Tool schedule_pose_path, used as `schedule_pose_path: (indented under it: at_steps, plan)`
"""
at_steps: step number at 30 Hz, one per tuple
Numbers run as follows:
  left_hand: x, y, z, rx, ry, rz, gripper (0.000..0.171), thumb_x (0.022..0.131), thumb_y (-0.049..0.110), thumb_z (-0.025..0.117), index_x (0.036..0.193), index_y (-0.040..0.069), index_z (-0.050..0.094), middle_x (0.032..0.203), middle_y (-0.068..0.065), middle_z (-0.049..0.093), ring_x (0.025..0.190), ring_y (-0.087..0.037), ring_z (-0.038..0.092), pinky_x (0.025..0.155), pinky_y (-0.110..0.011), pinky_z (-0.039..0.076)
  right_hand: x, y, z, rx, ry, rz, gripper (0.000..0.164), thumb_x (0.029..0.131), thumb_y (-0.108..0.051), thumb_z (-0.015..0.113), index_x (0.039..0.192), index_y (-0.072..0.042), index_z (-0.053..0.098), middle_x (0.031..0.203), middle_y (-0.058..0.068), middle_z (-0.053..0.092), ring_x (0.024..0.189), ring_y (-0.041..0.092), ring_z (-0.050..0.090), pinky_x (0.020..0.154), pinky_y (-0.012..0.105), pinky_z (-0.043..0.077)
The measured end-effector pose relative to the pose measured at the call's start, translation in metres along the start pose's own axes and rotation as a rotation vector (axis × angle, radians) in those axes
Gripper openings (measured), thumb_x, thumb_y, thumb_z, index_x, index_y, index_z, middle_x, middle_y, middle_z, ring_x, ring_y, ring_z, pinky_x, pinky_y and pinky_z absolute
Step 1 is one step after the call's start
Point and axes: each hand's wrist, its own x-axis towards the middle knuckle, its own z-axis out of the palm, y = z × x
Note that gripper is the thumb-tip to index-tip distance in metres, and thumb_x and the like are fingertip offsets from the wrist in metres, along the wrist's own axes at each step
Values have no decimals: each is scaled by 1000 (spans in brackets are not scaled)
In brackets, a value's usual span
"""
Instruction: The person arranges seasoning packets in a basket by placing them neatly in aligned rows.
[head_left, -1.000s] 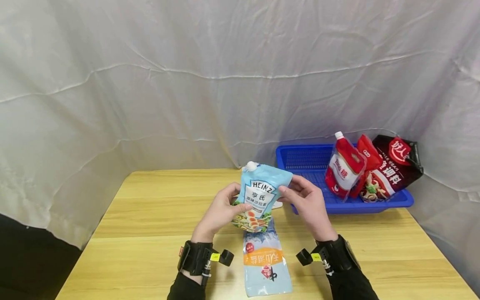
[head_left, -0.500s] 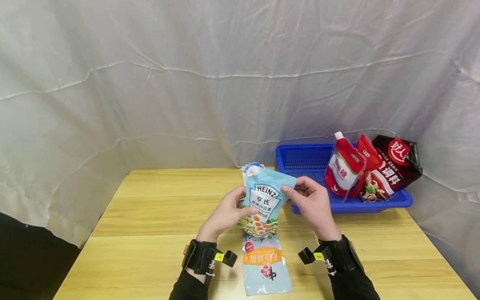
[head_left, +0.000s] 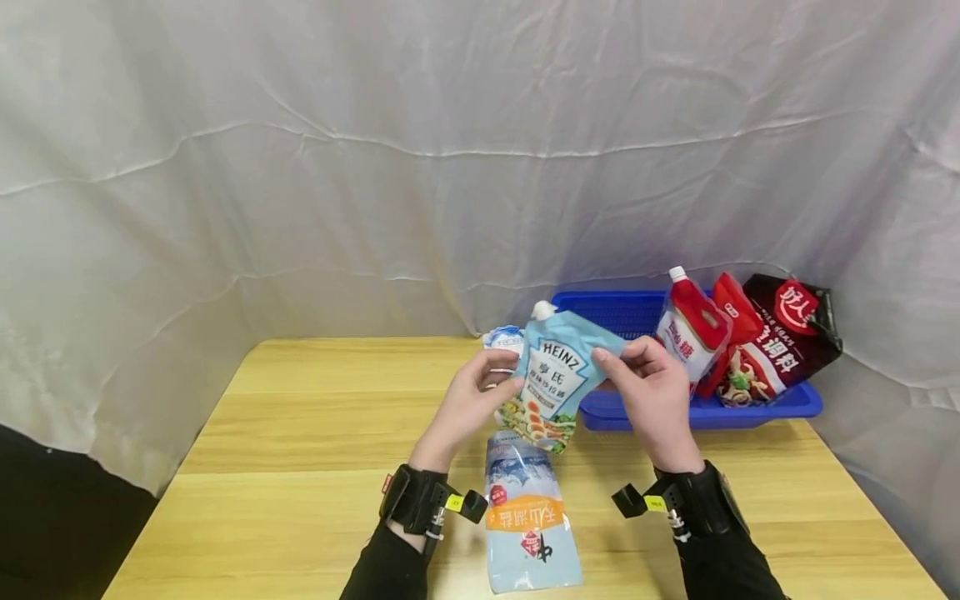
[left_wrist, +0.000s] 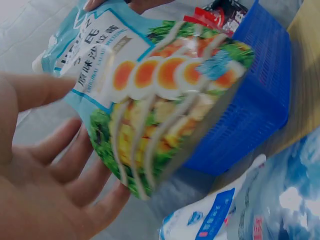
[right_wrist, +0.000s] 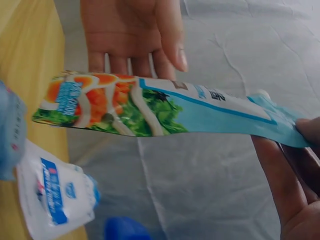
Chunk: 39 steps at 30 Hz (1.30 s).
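Observation:
A light blue Heinz salad dressing pouch (head_left: pixel 553 379) with a white cap hangs tilted above the table. My right hand (head_left: pixel 660 400) pinches its upper right corner between thumb and fingers. At the pouch's left edge is my left hand (head_left: pixel 472 400), its thumb apart from the fingers and its fingertips right by the edge. The right wrist view shows that left hand (right_wrist: pixel 132 35) with fairly straight fingers, partly hidden behind the pouch (right_wrist: pixel 150 107). Below, a pale blue salt packet (head_left: pixel 528 517) with an orange band lies flat on the table.
A blue plastic basket (head_left: pixel 615 304) stands at the back right. Inside lean a red and white capped pouch (head_left: pixel 690 329), a red bag (head_left: pixel 735 308) and a black seasoning bag (head_left: pixel 787 342). A white and blue package (head_left: pixel 502 337) lies behind the salt packet.
The dressing pouch has moved right and up towards the basket, with both hands moving along. My left thumb has slid from the pouch's front to its left edge. More of the salt packet shows.

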Motion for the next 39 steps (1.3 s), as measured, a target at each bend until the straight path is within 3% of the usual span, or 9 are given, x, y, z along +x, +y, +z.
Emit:
schedule_pose_path:
  at_steps: [8,13,18,24,28,32,34,37,39]
  plan:
    - [24,3,25,-39,186,-25,41,99,12,68,137,0,57,136,-21,61,124,-36,62,104,-46,53,25,-16,-25,54,196,-138,19,91,3,76,87,7,59,82,10,75,71,15,75,64,28,62]
    - [35,0,41,-34,208,-91,44,96,9,69,137,-1,58,131,-18,65,117,-34,65,93,-39,57,44,-15,-45,-144,276,-176,15,92,-3,78,90,2,63,84,3,74,69,10,73,63,23,60]
    - [42,-5,56,-15,179,-154,46,92,7,72,135,-1,58,127,-19,64,111,-31,66,82,-34,59,60,-2,-60,-413,303,-156,19,95,-7,75,95,7,63,91,-7,71,70,1,69,65,16,58]
    - [45,-9,67,85,106,-185,52,90,9,74,137,-1,55,130,-20,61,111,-29,66,87,-35,59,77,15,-70,-735,289,-128,23,98,-18,73,102,4,66,114,11,75,80,-12,59,71,9,46]
    - [48,-10,73,195,56,-181,56,90,11,77,141,2,55,131,-19,59,107,-25,68,86,-31,58,90,24,-74,-866,252,-121,19,99,-17,70,104,1,69,120,12,76,87,7,69,74,10,49]
    - [51,-13,78,199,8,-171,58,89,8,78,143,6,56,137,-21,56,104,-23,69,81,-29,60,98,34,-78,-929,201,-114,14,100,-11,67,105,2,69,119,14,75,94,30,74,81,26,59]
    - [52,-14,80,178,-13,-173,58,90,6,77,144,7,56,140,-22,54,104,-22,69,79,-29,61,101,39,-79,-938,186,-110,13,99,-8,66,104,3,69,118,16,75,95,34,74,80,26,58]
    - [52,-18,83,158,-35,-182,60,90,4,77,146,7,55,141,-22,54,104,-22,70,80,-30,61,105,45,-80,-952,168,-107,10,98,-6,65,101,3,67,115,18,76,92,36,73,70,13,47]
    - [53,-20,85,158,-41,-187,62,88,5,79,146,6,55,139,-19,56,103,-22,70,81,-30,60,108,48,-81,-965,164,-109,9,98,-4,64,100,4,66,114,19,76,91,38,73,67,15,43]
